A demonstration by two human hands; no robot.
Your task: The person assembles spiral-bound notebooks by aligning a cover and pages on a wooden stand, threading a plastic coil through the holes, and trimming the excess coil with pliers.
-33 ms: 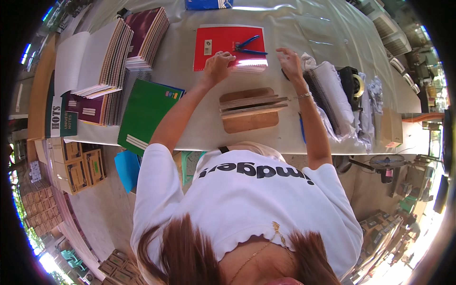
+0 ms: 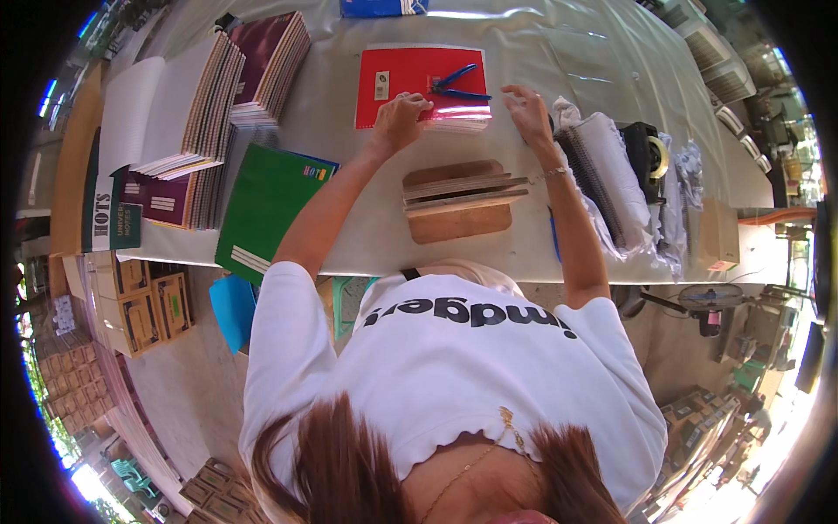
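Observation:
A red-covered notebook (image 2: 401, 65) lies on what looks like a small stack, whose page edges show at the near right. My left hand (image 2: 401, 122) is closed at the notebook's near edge, fingers curled on the cover. Blue-handled cutting pliers (image 2: 463, 92) rest on the cover, handles spread and pointing right. Just right of the pliers my right hand (image 2: 529, 113) is held with fingers bent and apart; I see nothing in it. A wooden stand (image 2: 458, 205) with upright slats sits between my forearms.
Tall stacks of spiral notebooks (image 2: 201, 105) stand at the left, with a green notebook (image 2: 271, 210) beside them. At the right are a wrapped roll (image 2: 602, 175) and a tape dispenser (image 2: 646, 153). A blue packet (image 2: 384, 7) lies at the far edge.
My right hand has shifted slightly left and away from me, closer to the pliers' handles. My left hand stays at the notebook, its fingers moved only a little.

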